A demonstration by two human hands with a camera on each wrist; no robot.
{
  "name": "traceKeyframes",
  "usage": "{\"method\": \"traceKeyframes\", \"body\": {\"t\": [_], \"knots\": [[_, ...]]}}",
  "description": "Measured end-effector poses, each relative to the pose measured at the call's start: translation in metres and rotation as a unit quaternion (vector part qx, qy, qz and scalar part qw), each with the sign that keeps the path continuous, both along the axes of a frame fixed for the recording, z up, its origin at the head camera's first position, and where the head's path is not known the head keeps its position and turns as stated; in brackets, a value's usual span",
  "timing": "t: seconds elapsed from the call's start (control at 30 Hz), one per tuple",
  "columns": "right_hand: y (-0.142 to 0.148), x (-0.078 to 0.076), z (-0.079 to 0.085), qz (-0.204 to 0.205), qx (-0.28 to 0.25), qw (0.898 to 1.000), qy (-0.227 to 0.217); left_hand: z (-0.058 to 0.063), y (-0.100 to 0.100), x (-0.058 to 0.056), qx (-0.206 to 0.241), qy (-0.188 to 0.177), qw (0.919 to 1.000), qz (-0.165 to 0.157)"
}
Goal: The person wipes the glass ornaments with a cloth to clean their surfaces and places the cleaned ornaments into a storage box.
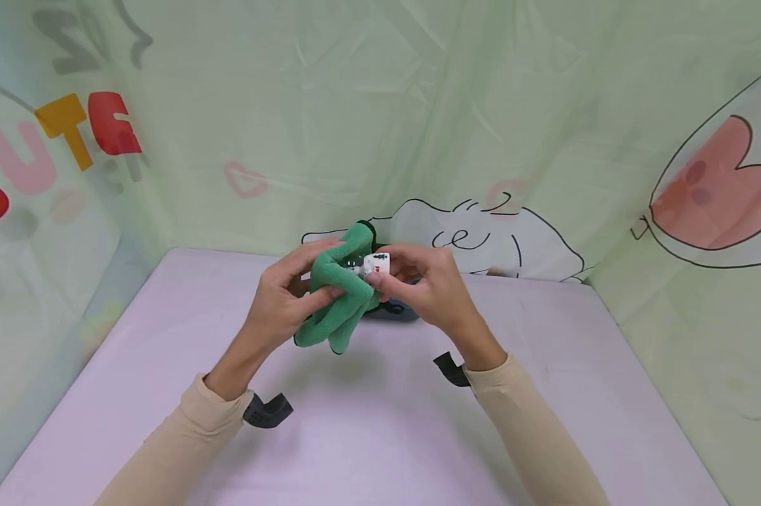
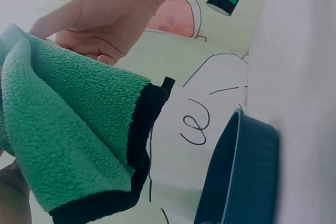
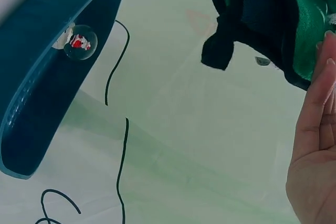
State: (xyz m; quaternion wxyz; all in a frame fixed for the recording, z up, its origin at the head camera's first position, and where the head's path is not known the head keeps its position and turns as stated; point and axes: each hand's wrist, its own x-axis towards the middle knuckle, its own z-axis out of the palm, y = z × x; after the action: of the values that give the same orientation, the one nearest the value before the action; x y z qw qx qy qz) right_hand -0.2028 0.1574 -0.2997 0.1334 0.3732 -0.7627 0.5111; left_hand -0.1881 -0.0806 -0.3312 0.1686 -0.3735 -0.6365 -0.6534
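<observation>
In the head view my left hand grips a green towel with dark edging, bunched around a small snow globe. My right hand pinches the globe's white printed base between thumb and fingers. Its clear dome is mostly covered by the cloth folds. From the left wrist, the towel hangs in a fold, with my right hand behind it. A second snow globe, with a red and white figure inside, lies in a blue bin in the right wrist view.
The blue bin stands on the pale tabletop behind my hands, partly hidden by them. Printed curtains enclose the back and sides. Black wrist mounts stick out from both sleeves.
</observation>
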Motion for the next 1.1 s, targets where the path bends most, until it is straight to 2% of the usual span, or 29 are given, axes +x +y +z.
{"method": "traceKeyframes", "body": {"t": [0.1,0.2,0.33,0.5,0.67,0.83,1.0,1.1], "knots": [[-0.001,0.001,0.001,0.005,0.008,1.0,0.023,0.0,-0.001,0.0,0.004,0.001,1.0,-0.001],[-0.002,0.0,0.001,0.016,0.013,0.996,0.081,-0.001,-0.001,0.0,0.005,-0.002,1.0,0.001],[-0.003,-0.004,-0.001,0.029,0.019,0.986,0.165,-0.001,-0.002,-0.002,0.007,-0.01,0.9999,0.009],[-0.006,-0.007,-0.005,0.014,0.035,0.971,0.238,-0.002,-0.002,-0.003,-0.003,-0.031,0.9991,0.029],[-0.008,-0.008,-0.007,0.0,0.044,0.962,0.269,-0.001,-0.002,-0.003,-0.016,-0.054,0.9975,0.043],[-0.007,-0.009,-0.008,-0.008,0.055,0.953,0.299,0.001,-0.002,-0.004,-0.022,-0.061,0.9965,0.052],[-0.004,-0.012,-0.008,0.012,0.06,0.941,0.334,0.002,-0.003,-0.005,-0.025,-0.061,0.9965,0.051],[-0.001,-0.014,-0.008,0.03,0.057,0.935,0.348,0.002,-0.003,-0.005,-0.022,-0.064,0.9969,0.039]]}}
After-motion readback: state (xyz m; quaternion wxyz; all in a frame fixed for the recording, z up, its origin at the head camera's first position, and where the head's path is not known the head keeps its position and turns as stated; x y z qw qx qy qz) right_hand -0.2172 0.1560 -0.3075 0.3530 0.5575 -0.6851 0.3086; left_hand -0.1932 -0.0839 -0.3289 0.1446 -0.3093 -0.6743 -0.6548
